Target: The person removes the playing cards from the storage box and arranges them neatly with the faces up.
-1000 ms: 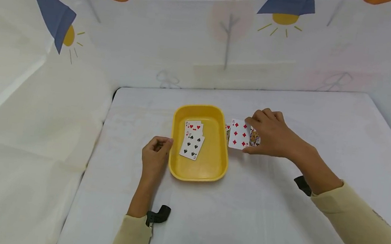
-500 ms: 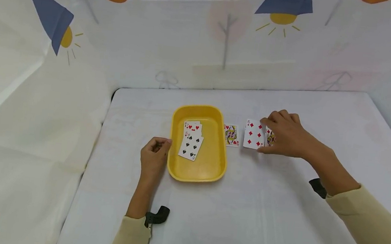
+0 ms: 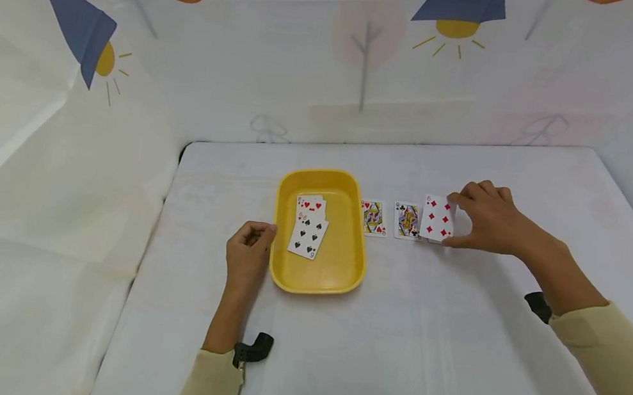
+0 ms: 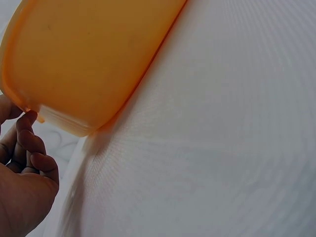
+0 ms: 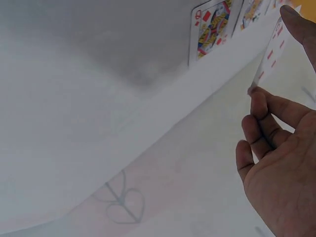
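Note:
My right hand [image 3: 490, 219] pinches a six of diamonds playing card [image 3: 437, 220] by its edges, thumb at the near corner and index finger at the far one. In the right wrist view, the card is tilted above a queen of diamonds [image 5: 212, 27] lying on the table. A queen of clubs [image 3: 407, 221] and a queen of hearts [image 3: 373, 218] lie face up to its left. My left hand [image 3: 248, 251] grips the left rim of a yellow tray [image 3: 337, 277], thumb and curled index finger at the edge. Overlapping cards, a six of spades [image 3: 308, 238] on top, lie in the tray.
White cloth covers the table [image 3: 380, 359]. A printed fabric backdrop [image 3: 285, 59] stands along the far edge, and another white sheet [image 3: 56, 196] hangs at the left. The tray sits left of the row of queens, its right rim close beside the queen of hearts.
My right hand has moved right with the six of diamonds, uncovering the queen of hearts and then the queen of clubs. The left hand stays at the tray's rim.

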`<state>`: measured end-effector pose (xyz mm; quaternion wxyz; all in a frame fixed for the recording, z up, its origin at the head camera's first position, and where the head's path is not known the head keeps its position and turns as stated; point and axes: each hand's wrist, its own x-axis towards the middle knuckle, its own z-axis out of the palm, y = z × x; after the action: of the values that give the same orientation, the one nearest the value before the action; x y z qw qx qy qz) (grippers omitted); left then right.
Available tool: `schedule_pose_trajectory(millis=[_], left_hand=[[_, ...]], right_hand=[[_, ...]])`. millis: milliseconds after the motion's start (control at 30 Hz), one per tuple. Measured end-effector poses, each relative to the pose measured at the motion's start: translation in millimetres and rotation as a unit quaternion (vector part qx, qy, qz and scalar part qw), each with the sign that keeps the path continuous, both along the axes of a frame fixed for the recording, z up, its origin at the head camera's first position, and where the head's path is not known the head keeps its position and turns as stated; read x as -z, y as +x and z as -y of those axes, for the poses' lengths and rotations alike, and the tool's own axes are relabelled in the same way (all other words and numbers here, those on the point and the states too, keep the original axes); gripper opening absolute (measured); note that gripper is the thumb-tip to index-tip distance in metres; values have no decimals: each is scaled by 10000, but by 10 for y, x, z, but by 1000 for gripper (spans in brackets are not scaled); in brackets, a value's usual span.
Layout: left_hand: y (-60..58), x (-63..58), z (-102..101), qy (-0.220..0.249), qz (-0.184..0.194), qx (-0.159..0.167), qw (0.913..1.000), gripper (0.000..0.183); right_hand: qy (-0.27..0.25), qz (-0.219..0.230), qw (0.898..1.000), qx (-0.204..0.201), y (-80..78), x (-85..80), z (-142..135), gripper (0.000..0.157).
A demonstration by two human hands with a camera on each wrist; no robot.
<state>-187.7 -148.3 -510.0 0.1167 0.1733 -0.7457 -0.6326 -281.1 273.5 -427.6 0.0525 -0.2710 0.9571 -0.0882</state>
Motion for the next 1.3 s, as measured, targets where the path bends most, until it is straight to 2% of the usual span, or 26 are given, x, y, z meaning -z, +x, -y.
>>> schedule_pose_trajectory(millis=[833,1300], left_hand=[[-1,-3,0,-51,-1,12,10000,25],[-3,18,6,86,-90,89,9999,26]], right_hand=[[330,317,9984,326,-143,204,-627,86],[539,497,9966,364,-186,270,-746,90]])
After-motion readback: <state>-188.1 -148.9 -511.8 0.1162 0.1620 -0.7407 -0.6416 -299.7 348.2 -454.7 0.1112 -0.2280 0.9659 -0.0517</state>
